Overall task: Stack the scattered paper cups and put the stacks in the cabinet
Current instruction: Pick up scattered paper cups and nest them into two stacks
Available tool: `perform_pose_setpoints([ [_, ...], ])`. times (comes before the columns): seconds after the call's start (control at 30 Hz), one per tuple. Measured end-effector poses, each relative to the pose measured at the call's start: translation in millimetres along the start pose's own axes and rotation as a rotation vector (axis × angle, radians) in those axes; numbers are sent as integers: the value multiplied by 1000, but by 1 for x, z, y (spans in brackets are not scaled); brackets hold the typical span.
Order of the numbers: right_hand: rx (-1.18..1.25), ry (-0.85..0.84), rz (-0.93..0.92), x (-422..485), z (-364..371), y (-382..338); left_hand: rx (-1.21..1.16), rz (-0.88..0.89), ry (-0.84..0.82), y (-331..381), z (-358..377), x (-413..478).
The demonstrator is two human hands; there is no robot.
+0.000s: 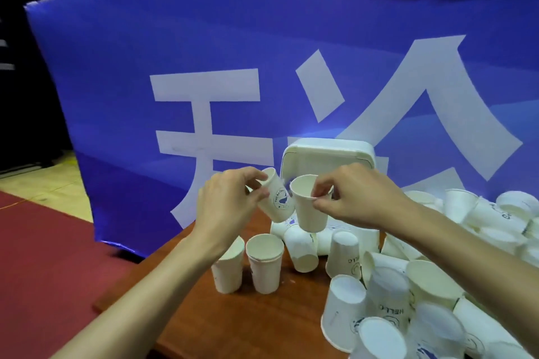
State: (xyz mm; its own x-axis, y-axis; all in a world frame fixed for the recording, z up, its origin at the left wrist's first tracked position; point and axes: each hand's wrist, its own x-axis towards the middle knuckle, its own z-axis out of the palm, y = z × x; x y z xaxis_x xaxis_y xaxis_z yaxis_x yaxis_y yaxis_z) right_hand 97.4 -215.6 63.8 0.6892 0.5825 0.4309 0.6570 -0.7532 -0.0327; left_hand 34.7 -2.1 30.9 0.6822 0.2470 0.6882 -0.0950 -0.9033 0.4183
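**Fingers of both hands gripped one cup apiece**

Fingers (258,194) of the left hand (224,207) were curled round the left cup (278,201), with the thumb over its upper end and the fingertips on the side beside the blue logo. That cup was tilted. Its long axis ran from the left fingertips down toward the right, with the narrower end uppermost and the wider end pointing down and to the right.

Fingers (320,185) of the right hand (361,201) pinched the rim of the right cup (309,210). It hung nearly upright with its open mouth up and its base down, the long axis leaning only slightly. The two cups touched side to side between the two sets of fingers, and both were held in the air above the table (233,318).

Below the left fingers a stack (264,268) stood upright, mouth up. Just left of it was a second cup (229,271), half hidden by the left wrist. Below the right fingers lay more cups, some on their sides and some inverted. They spread into a pile (388,294) that ran to the right of those fingers and nearer the camera.

Behind both sets of fingertips stood a white box (329,151) with rounded corners, and beyond it a blue banner (204,38) with large white characters. Left of the left hand, past the table edge, lay a red floor (43,256).
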Motion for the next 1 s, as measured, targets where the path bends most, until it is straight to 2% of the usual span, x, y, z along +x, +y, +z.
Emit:
perform_pose_setpoints([
  [0.23, 47, 9, -86, 18, 26, -39, 238, 23, -138, -50, -34, -12],
  [0.47, 65, -6, -149, 27, 41, -55, 271, 6, -234, -71, -35, -19],
  [0.6, 54, -17, -166, 30, 44, -58, 265, 52, -380, -80, -24, -22],
  [0.73, 23, -22, -165, 27, 47, -59, 223, 56, -594, -95, -3, -28],
  [0.8, 5, -61, -177, 25, 55, -58, 170, 38, -683, -101, 3, -30],
  [1.0, 15, -337, -170, 22, 91, -55, 121, 27, -732, -106, 7, -25],
])
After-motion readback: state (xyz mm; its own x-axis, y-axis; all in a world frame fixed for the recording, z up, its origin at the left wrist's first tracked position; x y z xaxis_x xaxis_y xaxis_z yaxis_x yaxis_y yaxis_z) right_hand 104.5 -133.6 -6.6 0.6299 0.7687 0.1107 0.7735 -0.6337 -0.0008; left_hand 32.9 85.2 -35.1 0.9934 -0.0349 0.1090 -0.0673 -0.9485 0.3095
